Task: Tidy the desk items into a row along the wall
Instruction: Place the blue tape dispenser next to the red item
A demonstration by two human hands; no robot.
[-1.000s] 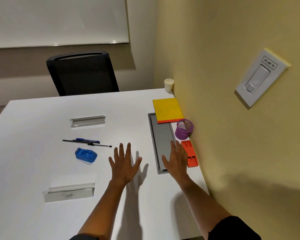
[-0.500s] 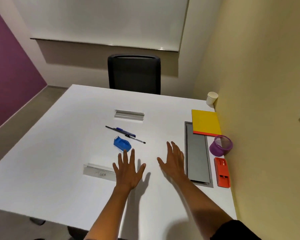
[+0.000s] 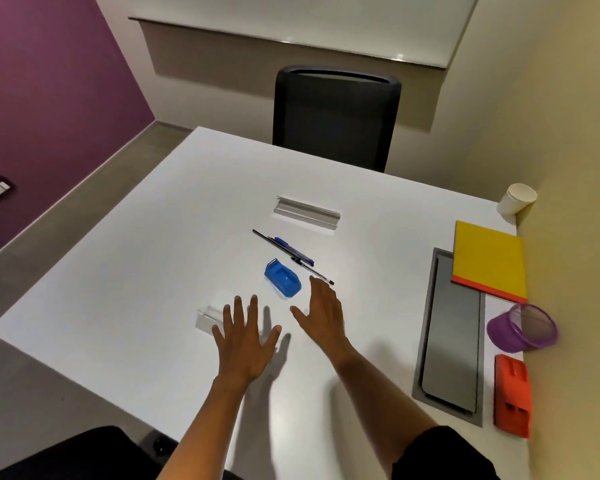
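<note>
Along the yellow wall on the right lie a paper cup (image 3: pixel 516 203), a yellow notebook (image 3: pixel 489 260), a purple mesh cup (image 3: pixel 522 328) and an orange stapler (image 3: pixel 511 394). Mid-desk sit a blue tape dispenser (image 3: pixel 282 278), a black pen (image 3: pixel 293 257) and a blue pen (image 3: pixel 293 250). My right hand (image 3: pixel 323 311) hovers open just right of the blue dispenser, fingertips near the black pen's tip. My left hand (image 3: pixel 245 337) is spread open, covering part of a clear name holder (image 3: pixel 207 318).
The white desk (image 3: pixel 136 271) has a grey cable-tray lid (image 3: pixel 451 334) set in it near the wall. A second clear name holder (image 3: pixel 307 213) lies farther back. A black chair (image 3: pixel 333 116) stands behind the desk. The desk's left edge drops to grey floor.
My right hand has left the grey lid by the orange stapler and swung left to the blue dispenser. The view has turned left. My left hand stays spread over the desk.
</note>
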